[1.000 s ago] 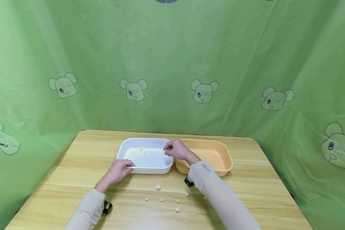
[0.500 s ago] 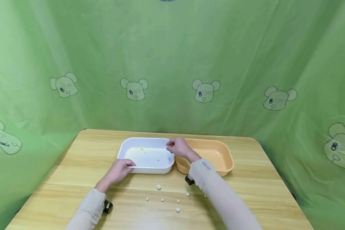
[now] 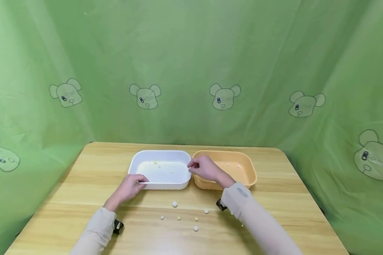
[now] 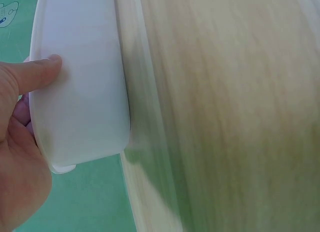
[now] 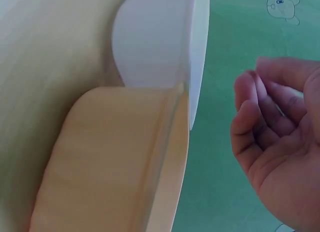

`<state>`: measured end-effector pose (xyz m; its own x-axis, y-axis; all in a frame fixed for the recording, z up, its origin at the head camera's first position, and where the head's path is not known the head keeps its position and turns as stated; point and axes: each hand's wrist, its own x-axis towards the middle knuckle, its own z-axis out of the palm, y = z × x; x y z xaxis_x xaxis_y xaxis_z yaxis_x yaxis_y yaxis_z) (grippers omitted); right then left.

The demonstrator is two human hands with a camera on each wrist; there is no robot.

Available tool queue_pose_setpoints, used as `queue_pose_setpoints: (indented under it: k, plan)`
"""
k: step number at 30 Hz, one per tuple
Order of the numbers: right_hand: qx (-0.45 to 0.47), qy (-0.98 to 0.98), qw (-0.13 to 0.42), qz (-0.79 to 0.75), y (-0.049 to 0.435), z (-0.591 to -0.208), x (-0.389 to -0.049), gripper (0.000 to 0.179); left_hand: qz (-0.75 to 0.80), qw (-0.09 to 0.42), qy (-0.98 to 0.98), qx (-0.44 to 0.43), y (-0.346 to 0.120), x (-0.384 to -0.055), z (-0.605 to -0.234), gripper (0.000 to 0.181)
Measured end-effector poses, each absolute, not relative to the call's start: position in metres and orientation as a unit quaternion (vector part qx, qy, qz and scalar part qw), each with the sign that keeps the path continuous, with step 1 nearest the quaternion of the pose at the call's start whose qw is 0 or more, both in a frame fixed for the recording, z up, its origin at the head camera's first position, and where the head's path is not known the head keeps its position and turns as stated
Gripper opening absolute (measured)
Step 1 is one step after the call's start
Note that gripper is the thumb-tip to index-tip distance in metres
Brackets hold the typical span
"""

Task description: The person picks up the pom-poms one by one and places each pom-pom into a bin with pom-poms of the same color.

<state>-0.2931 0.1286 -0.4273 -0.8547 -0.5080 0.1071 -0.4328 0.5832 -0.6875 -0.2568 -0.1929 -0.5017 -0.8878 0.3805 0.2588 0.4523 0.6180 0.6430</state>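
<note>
My left hand [image 3: 131, 187] grips the near-left rim of a white plastic basin [image 3: 167, 186]. In the left wrist view the thumb lies flat on the outer wall, and the other fingers are mostly hidden behind the rim. My right hand [image 3: 206, 168] is raised where the white basin meets an orange basin [image 3: 247, 173]. Its fingers are loosely curled in the right wrist view, thumb tip close to the forefinger, with nothing visible between them. A few small yellowish pieces [image 3: 155, 162] lie inside the white basin, and small whitish pieces [image 3: 238, 166] inside the orange one.
Several small white and yellow balls lie scattered on the wooden table [image 3: 67, 198] before the basins, the largest a white ball [image 3: 174, 204]. A green curtain [image 3: 185, 63] with bear-head prints hangs behind the table and at both sides.
A small yellowish piece has dropped into the white basin from my right hand, which has drawn back to the right toward the orange basin. My left hand keeps its hold on the rim.
</note>
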Motion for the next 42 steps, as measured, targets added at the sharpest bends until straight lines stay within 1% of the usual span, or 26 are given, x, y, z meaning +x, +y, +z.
queue_pose_setpoints:
  k: [4,8,13,20,32,38,42]
  plan:
    - [-0.289,0.883,0.072,-0.363,0.137,-0.430,-0.277,0.008,-0.370,0.050,-0.899,-0.229,-0.194,-0.256,-0.502,0.015]
    - [-0.321,0.882,0.084,-0.336,0.144,-0.435,-0.259,0.010,-0.367,0.054,-0.900,-0.230,-0.195,-0.256,-0.503,0.015]
    - [-0.351,0.874,0.106,-0.318,0.151,-0.446,-0.241,0.006,-0.362,0.060,-0.900,-0.235,-0.194,-0.256,-0.504,0.014]
    - [-0.386,0.872,0.110,-0.278,0.161,-0.466,-0.225,0.008,-0.363,0.061,-0.901,-0.230,-0.192,-0.255,-0.505,0.013]
    - [-0.434,0.856,0.133,-0.246,0.166,-0.489,-0.217,0.015,-0.362,0.059,-0.901,-0.231,-0.191,-0.256,-0.500,0.013]
    - [-0.451,0.855,0.132,-0.220,0.165,-0.496,-0.217,0.021,-0.364,0.060,-0.900,-0.234,-0.192,-0.256,-0.501,0.014]
    - [-0.458,0.855,0.131,-0.206,0.164,-0.498,-0.218,0.022,-0.364,0.062,-0.899,-0.237,-0.192,-0.256,-0.501,0.013]
